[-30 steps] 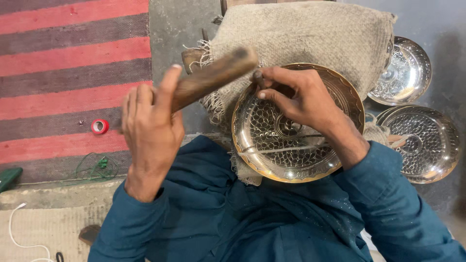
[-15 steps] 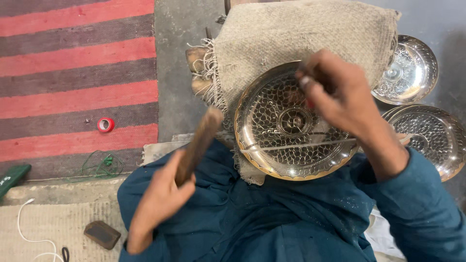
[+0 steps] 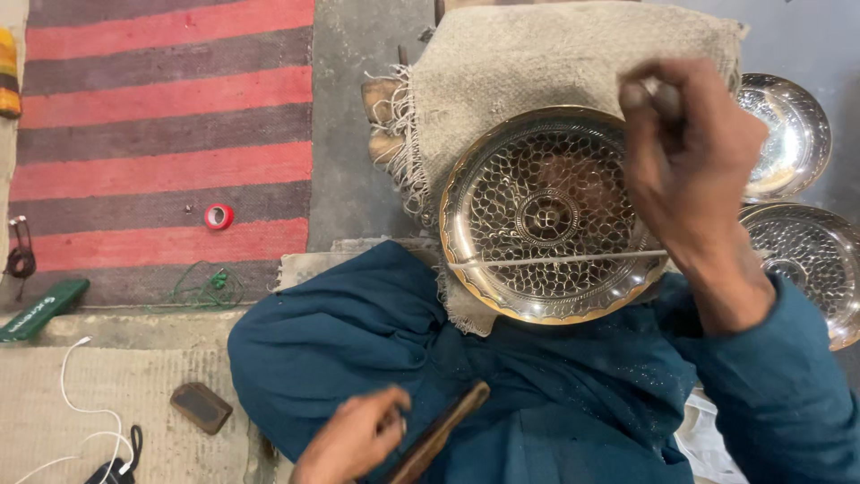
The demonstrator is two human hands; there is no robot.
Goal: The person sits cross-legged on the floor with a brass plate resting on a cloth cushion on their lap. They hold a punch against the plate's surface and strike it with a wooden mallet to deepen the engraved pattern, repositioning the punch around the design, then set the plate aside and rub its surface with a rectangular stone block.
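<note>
Head view, looking straight down on a seated person in a dark teal garment [image 3: 502, 394]. A round engraved brass plate [image 3: 548, 215] with a honeycomb pattern lies on a piece of burlap sacking [image 3: 546, 63] draped over the lap and a block beyond it, with a thin metal rod [image 3: 555, 261] lying across the plate's lower part. The right hand [image 3: 685, 152] hovers over the plate's right edge, its fingers pinched tight on a small tool whose end barely shows at the fingertips. The left hand [image 3: 354, 439] is low at the bottom edge, well apart from the plate, clenched around a wooden handle [image 3: 439, 435] that slants up to the right. Two more shiny engraved plates [image 3: 788, 134] sit just right of the sacking, one above the other, the lower partly hidden by the right arm. To the left lies a red and grey striped rug [image 3: 161, 116] with a small roll of red tape [image 3: 219, 216] on it. A tangle of green wire [image 3: 206, 289], a dark flat block [image 3: 202, 408] and a white cable [image 3: 76, 408] lie on the floor nearby.
</note>
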